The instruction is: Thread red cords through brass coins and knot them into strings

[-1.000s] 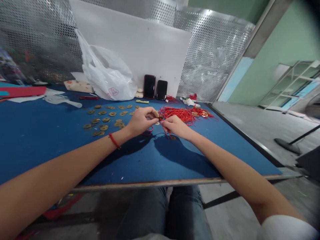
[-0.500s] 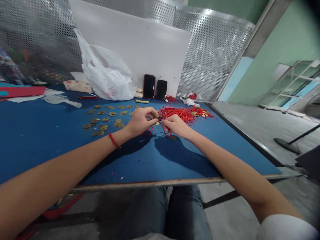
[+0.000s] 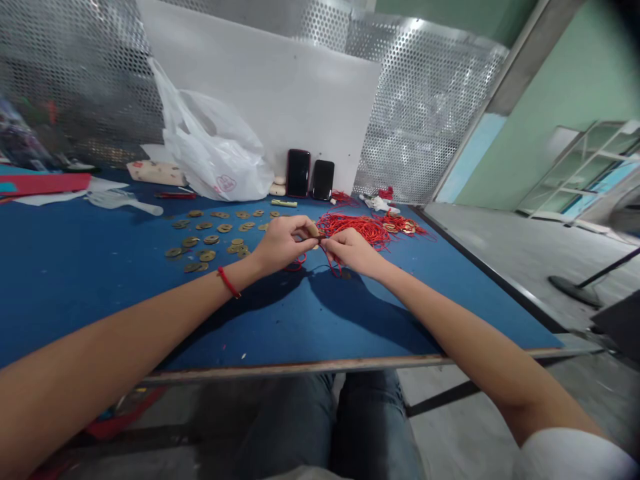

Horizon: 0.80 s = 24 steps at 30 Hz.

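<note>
My left hand (image 3: pixel 285 243), a red string bracelet (image 3: pixel 229 283) on its wrist, pinches a small brass coin (image 3: pixel 317 237) edge-on between thumb and fingers. Close against it, my right hand (image 3: pixel 354 251) is closed on a red cord (image 3: pixel 332 263) at the coin; the fingertips partly hide where they meet. Loops of the cord hang below both hands over the blue table. Many holed brass coins (image 3: pixel 211 239) lie loose to the left. Just behind my right hand spreads a pile of red cords (image 3: pixel 357 229).
A white plastic bag (image 3: pixel 220 160) stands at the back left, with two phones (image 3: pixel 299 173) leaning on a white board beside it. Tied red cords with coins (image 3: pixel 405 225) lie back right. A clear plastic scoop-like piece (image 3: pixel 125 200) rests at left. The table's front edge (image 3: pixel 300 368) crosses above my legs.
Both hands stay almost in place. The fingertips have drawn slightly closer around the coin, and the cord hanging under my right hand has shifted a little.
</note>
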### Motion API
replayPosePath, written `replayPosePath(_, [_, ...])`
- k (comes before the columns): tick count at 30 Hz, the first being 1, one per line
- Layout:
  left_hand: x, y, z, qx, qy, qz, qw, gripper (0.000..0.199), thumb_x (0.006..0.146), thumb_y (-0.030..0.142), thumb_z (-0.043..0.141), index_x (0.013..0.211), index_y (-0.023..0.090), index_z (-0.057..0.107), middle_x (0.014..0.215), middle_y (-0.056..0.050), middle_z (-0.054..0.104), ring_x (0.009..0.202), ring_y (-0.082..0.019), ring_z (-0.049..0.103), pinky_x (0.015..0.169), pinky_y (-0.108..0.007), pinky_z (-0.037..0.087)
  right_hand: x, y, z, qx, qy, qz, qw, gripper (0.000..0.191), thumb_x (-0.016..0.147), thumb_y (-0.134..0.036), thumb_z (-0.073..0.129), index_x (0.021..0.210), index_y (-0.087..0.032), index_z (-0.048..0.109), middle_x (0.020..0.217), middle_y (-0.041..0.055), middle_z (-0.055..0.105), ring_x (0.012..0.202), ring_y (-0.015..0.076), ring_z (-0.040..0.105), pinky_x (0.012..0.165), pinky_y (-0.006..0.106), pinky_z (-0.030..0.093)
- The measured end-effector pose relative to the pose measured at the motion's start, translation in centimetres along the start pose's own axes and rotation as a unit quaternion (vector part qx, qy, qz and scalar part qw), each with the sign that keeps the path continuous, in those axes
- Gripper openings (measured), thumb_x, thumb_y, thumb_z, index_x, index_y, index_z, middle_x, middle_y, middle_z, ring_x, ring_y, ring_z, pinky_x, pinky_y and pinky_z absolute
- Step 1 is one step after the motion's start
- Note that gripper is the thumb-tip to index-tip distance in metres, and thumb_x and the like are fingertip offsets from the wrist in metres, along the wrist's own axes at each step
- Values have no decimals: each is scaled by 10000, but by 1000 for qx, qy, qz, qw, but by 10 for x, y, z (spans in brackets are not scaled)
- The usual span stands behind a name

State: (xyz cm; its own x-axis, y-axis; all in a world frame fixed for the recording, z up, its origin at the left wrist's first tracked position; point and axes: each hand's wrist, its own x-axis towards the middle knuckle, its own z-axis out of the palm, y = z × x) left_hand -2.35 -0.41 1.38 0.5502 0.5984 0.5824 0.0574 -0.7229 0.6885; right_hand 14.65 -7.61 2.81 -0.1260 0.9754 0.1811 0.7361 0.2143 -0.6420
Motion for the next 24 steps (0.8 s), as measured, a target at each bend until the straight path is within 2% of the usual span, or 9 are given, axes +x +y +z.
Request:
replayPosePath(4, [2,1,0,-35,-3,-23,999,168,672,260,720,735,126,641,685,-32,666,614,-115,622,587,-214,515,-5,-3,-4,-151,66,-17,986,401,900,-414,443,627,-139,547,584,4,522,552,70,393,578,237,206])
replayPosePath(8, [3,3,-2,-81,-13,-59,995,196,659,263,735,750,124,632,714,-46,679,656,-135,656,623,-238,536,-7,-4,-5,-158,106,-44,981,288,889,-428,490,828,-158,569,744,11,593,669,92,454,631,229,238])
replayPosePath(10, [3,4,-3,-95,-26,-73,992,200,655,257,739,756,122,631,718,-50,684,668,-141,664,629,-243,539,-5,-2,-3,-119,85,-86,985,227,897,-361,472,856,-156,558,809,17,592,723,98,467,660,226,269])
replayPosePath(13, [3,6,-4,-109,-46,-84,989,194,651,239,740,756,118,631,717,-51,688,671,-138,666,641,-242,539,1,3,1,-14,46,-107,993,169,873,-265,459,772,-146,525,741,-3,524,699,89,434,669,226,297])
replayPosePath(16, [4,6,-4,-110,-40,-88,989,197,642,230,743,757,115,633,724,-53,692,673,-135,666,653,-243,537,5,5,5,147,44,-56,987,134,799,-264,550,747,-146,515,662,-35,471,630,69,400,635,219,309])
replayPosePath(19, [4,7,-4,-102,-47,-88,990,190,632,224,749,745,113,644,719,-52,695,656,-132,656,641,-241,530,6,4,6,289,43,-9,956,180,694,-252,651,783,-143,539,686,-39,533,623,54,446,629,209,337])
replayPosePath(24, [3,8,-3,-104,-57,-85,989,179,624,216,752,736,116,655,694,-40,692,629,-126,646,625,-238,525,4,4,2,354,5,27,935,209,622,-205,688,795,-131,598,700,-32,596,625,43,497,629,199,364])
